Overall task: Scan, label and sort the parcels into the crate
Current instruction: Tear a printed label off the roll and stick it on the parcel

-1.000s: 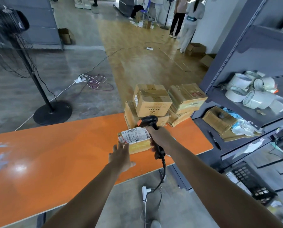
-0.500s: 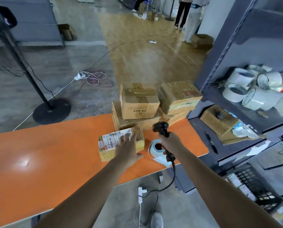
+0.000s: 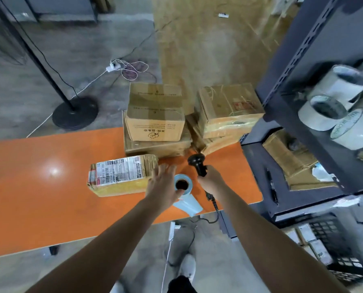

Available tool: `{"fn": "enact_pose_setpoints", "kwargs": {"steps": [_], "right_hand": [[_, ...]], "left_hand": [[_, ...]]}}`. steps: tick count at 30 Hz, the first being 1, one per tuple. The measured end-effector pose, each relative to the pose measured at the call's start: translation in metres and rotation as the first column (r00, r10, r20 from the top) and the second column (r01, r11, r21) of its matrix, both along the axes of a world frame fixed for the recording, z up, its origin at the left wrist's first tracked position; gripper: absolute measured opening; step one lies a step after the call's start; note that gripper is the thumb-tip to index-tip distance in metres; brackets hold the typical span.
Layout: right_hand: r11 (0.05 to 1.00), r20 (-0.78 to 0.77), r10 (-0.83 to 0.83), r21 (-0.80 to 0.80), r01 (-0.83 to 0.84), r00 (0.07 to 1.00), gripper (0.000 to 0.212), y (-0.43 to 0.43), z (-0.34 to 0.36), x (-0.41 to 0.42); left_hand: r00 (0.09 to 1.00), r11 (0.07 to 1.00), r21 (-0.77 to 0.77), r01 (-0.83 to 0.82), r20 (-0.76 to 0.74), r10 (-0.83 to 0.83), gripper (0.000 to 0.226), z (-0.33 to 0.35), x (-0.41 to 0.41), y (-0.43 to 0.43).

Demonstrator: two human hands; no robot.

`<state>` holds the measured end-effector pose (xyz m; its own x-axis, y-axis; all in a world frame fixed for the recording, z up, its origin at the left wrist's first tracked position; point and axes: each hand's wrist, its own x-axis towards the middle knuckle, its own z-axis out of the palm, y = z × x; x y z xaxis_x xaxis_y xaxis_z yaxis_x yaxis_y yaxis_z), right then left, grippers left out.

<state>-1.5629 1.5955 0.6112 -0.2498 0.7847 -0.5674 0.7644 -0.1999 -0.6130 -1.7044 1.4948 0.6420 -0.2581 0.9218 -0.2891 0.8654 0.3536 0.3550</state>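
Left hand is open, with the fingers straight and spread, and it holds nothing. It hovers low over the orange worktop, in the space between the labelled parcel and the label roll. Its outer fingers are just beside the right end of this parcel and its thumb lies at the rim of the roll. If they really touch, I cannot tell. The right hand has its fingers closed around the handle of the black scanner, which stands upright with its head toward the stacked boxes. A cable goes down from the handle and over the worktop edge.

The labelled parcel lies flat on the worktop with its white shipping label on top. The label roll stands on its end just to the right of it, near the front edge, and a loose strip of it hangs over this edge. Behind them, at the far edge of the worktop, more parcels are piled in two stacks, side by side. On the right stands a dark shelf rack with white tape rolls and a pen. Low at the right, under the rack, a black crate is seen, blurred.
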Motion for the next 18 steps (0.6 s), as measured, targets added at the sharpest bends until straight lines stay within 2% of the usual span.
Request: {"fn": "enact_pose_setpoints", "kwargs": {"steps": [8,10,12,13,16,18], "right_hand": [[0.999,0.011,0.017,0.03,-0.017,1.0,0.031,0.0,-0.015,0.001],[0.987,0.066,0.026,0.158,-0.036,0.998,0.034,-0.002,-0.009,0.0],[0.931,0.168,0.08,0.339,-0.133,0.983,0.032,-0.006,0.0,-0.002],[0.905,0.193,0.119,0.381,-0.187,0.974,0.03,-0.009,0.002,-0.004],[0.906,0.235,0.26,0.277,-0.321,0.937,0.032,-0.016,0.003,-0.018],[0.889,0.318,0.327,0.215,-0.404,0.89,0.035,-0.019,-0.001,-0.029]], "left_hand": [[1.0,1.0,0.008,-0.029,0.008,0.029,0.072,-0.003,0.013,-0.001],[1.0,1.0,0.001,-0.026,0.017,0.026,0.073,-0.005,0.015,-0.005],[0.999,1.0,-0.002,-0.031,0.024,0.031,0.074,-0.005,0.017,-0.007],[0.999,0.999,-0.002,-0.034,0.021,0.034,0.074,-0.004,0.018,-0.008],[0.998,0.998,-0.001,-0.058,0.018,0.058,0.071,-0.001,0.017,-0.009],[0.996,0.996,-0.008,-0.084,0.028,0.084,0.069,0.001,0.015,-0.01]]}}
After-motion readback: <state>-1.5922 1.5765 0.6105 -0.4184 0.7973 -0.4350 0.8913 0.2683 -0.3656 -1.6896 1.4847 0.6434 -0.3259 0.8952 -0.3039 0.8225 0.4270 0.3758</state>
